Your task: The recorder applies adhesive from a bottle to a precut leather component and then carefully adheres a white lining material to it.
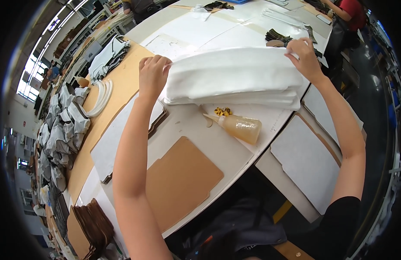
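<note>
Both arms reach forward over the table. My left hand (153, 77) pinches the left end of a white sheet of soft material (235, 65), fingers closed on its corner. At the far right corner of that sheet, my right hand (305, 60) is closed on its edge. The sheet hangs stretched between the hands above a pile of similar white sheets (269, 99). Nearer to me lies a squeeze bottle (243, 128) with amber liquid and a pointed nozzle. Beside its nozzle sits a small yellow and black object (223, 111) whose kind is unclear.
A brown board panel (185, 180) lies in front of me. White-faced panels rest at left (127, 130) and right (305, 151). Stacked brown pieces (90, 227) stand lower left; grey fabric pieces (64, 125) heap along the left edge. A person in red (349, 15) is far right.
</note>
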`<state>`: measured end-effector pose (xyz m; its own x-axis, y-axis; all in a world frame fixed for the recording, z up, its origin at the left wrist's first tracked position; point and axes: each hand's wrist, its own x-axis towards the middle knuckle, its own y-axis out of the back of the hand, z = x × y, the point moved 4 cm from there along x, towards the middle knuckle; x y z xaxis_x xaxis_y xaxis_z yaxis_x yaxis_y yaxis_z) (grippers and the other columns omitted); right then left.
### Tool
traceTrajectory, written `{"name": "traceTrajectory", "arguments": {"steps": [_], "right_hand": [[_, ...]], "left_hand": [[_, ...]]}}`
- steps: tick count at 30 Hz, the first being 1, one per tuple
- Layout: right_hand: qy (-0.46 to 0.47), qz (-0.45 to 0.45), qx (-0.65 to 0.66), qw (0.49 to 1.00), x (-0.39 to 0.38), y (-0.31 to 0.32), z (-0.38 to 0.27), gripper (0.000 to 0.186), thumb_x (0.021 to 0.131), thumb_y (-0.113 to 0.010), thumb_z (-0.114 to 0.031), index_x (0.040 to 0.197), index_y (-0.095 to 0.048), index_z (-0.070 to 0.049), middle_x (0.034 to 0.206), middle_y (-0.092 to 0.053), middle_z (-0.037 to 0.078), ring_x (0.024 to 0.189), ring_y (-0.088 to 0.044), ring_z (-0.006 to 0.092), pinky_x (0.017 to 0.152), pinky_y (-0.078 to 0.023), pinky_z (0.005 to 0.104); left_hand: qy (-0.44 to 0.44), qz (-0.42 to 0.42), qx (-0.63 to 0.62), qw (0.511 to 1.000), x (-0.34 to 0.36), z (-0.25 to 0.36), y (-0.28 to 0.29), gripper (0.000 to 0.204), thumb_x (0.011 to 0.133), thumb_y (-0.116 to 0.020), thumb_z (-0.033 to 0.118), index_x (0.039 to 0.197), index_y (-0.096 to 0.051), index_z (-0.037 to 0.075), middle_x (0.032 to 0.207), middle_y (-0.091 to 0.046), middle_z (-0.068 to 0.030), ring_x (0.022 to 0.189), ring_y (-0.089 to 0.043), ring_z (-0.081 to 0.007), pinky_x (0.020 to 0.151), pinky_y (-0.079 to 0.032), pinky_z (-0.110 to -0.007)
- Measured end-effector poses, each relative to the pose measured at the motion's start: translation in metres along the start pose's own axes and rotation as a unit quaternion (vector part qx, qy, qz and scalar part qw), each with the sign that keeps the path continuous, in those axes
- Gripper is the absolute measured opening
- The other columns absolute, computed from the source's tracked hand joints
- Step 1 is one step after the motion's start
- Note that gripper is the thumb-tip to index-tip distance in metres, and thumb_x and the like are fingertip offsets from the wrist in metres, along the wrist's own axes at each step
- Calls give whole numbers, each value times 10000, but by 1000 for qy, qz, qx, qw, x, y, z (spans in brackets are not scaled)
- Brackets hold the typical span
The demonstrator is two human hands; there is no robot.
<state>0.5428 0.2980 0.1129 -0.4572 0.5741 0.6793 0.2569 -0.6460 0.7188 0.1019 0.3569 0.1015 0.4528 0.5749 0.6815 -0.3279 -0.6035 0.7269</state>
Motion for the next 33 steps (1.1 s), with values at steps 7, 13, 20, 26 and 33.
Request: {"name": "traceTrajectory", "arguments": {"steps": [7, 13, 20, 26, 33], "right_hand": [[97, -13, -30, 995, -47, 8, -25, 93, 832, -641, -33, 922, -631, -58, 967, -671, 40, 938, -645, 201, 1067, -395, 423], [94, -31, -40, 994, -59, 12, -36, 159, 847, -627, -32, 1001, -661, -48, 1061, -692, 43, 998, -654, 190, 1089, -386, 427], [70, -51, -5, 996, -70, 16, -35, 172, 871, -665, -73, 1040, -666, -40, 1105, -690, 56, 1033, -647, 204, 1095, -382, 433], [-12, -52, 86, 995, -73, 12, -14, 146, 882, -662, -80, 1018, -671, -28, 1090, -690, 88, 1003, -647, 221, 1021, -418, 392], [-185, -52, 177, 965, -41, -3, 10, 312, 811, -748, -157, 1067, -613, -39, 1098, -597, 91, 953, -534, 210, 856, -446, 317]], "left_hand": [[-112, 10, 8, 994, -43, 16, 8, 154, 780, -685, 39, 890, -705, 144, 869, -661, 17, 886, -621, -175, 946, -422, -358], [-109, 3, 31, 994, -58, 22, 9, 175, 783, -660, 54, 931, -691, 142, 873, -661, 34, 916, -617, -163, 945, -419, -348], [-129, 6, 30, 991, -65, 25, 21, 125, 789, -612, 69, 877, -654, 146, 887, -667, 36, 939, -614, -160, 936, -420, -343], [-88, -33, -31, 995, -67, 22, 24, 155, 820, -594, 9, 926, -644, 110, 938, -691, 16, 965, -619, -202, 931, -424, -365], [137, 3, -102, 985, -54, -22, -7, 353, 879, -702, 212, 1199, -599, 103, 1056, -689, -92, 1045, -598, -303, 976, -403, -406]]}}
